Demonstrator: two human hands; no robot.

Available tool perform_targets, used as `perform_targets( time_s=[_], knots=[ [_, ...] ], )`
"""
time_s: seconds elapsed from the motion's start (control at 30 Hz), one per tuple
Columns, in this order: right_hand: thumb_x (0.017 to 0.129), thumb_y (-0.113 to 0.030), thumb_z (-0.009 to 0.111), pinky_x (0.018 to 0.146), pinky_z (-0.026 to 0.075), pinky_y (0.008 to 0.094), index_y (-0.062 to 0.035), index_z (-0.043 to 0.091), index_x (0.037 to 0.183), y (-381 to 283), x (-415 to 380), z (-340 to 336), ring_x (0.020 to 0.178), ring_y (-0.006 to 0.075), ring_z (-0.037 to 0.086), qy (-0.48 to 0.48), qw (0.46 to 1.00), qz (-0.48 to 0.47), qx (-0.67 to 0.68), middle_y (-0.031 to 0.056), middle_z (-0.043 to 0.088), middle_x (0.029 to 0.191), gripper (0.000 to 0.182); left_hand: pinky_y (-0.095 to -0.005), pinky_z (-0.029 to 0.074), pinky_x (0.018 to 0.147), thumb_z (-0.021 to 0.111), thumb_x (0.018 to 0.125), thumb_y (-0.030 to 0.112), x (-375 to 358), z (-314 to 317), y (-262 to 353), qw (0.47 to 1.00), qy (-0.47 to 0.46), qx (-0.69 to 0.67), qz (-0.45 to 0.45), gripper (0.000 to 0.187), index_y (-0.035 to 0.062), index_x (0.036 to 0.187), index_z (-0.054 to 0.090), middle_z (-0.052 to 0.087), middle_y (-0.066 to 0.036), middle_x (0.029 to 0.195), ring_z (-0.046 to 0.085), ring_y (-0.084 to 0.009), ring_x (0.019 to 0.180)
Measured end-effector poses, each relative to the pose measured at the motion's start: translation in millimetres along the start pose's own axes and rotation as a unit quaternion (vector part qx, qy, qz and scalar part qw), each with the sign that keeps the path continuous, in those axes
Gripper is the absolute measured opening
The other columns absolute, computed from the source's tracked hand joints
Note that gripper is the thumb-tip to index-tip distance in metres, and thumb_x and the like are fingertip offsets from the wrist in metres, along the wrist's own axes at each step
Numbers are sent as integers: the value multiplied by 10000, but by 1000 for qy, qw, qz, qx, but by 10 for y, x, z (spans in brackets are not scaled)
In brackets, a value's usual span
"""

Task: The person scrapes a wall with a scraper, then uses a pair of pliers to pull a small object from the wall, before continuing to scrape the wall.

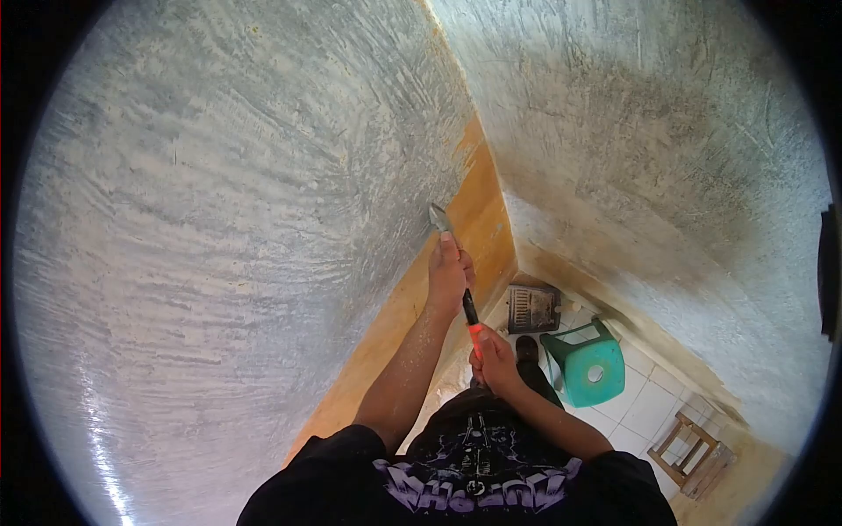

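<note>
My left hand [449, 276] is closed around the upper part of a long-handled tool with a flat grey metal head [440, 217]. The head touches or nearly touches the wall at the border between rough grey plaster [263, 193] and a bare ochre strip [478, 206]. Below that hand, the tool's black-and-orange handle [471, 311] slants down to my right hand [494, 361], which is wrapped round its lower end near my waist. My left fingers partly hide the shaft, and the exact kind of tool cannot be made out.
A second plastered wall [649, 131] meets the first at a corner on the right. On the white tiled floor [631, 408] stand a green plastic stool [605, 373], a dark ribbed tray-like object [533, 309] and a small wooden frame [688, 447]. My dark shoe [527, 349] shows beside the stool.
</note>
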State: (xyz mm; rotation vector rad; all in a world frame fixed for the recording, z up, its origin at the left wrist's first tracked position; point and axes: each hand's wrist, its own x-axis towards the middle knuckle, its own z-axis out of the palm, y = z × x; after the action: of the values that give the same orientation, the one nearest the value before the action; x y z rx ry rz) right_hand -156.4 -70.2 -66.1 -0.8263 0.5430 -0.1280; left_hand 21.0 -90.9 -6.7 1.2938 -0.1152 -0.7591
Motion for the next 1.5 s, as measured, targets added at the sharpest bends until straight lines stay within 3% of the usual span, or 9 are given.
perform_targets(
  time_s=[0.47,0.57,0.77,0.87,0.97,1.5],
  knots=[
    [1058,-420,378,367,312,239,-97,503,1336,-70,-29,10,390,80,360,-24,999,14,34,8,434,582,444,-253,284,409,388,1038,490,36,-36,17,1000,-18,-21,-3,385,144,870,403,346,41,598,315,-69,449],
    [1058,-417,379,367,314,240,-105,502,1332,-62,145,-57,392,83,364,6,1000,-29,0,11,434,585,434,-251,287,411,391,1040,478,146,105,43,1000,-20,-16,7,374,142,878,409,348,40,600,319,-72,448],
    [1063,-425,354,370,320,241,-105,495,1340,-71,121,-124,392,88,362,-23,999,22,36,10,424,583,446,-255,285,407,386,1042,471,138,164,67,1000,-4,-7,1,369,139,881,412,351,35,601,324,-78,447],
    [1056,-413,393,371,304,231,-112,508,1320,-147,97,-115,414,73,356,-32,997,23,59,-5,426,609,417,-257,283,405,388,1042,468,147,112,42,1000,-1,-20,-4,366,139,883,415,353,34,602,318,-79,440],
    [1063,-414,357,369,320,241,-101,505,1307,-295,214,-133,391,94,368,3,1000,-16,5,12,427,586,424,-255,282,401,392,1041,469,323,248,27,1000,-13,-13,16,365,139,887,418,354,34,600,314,-79,429],
    [1050,-444,400,379,313,228,-125,509,1332,-222,111,-138,409,66,337,-9,999,21,41,1,422,605,439,-243,282,423,406,1030,512,213,190,34,1000,-12,-16,-8,384,142,931,426,347,39,594,322,-74,453]
  ],
)
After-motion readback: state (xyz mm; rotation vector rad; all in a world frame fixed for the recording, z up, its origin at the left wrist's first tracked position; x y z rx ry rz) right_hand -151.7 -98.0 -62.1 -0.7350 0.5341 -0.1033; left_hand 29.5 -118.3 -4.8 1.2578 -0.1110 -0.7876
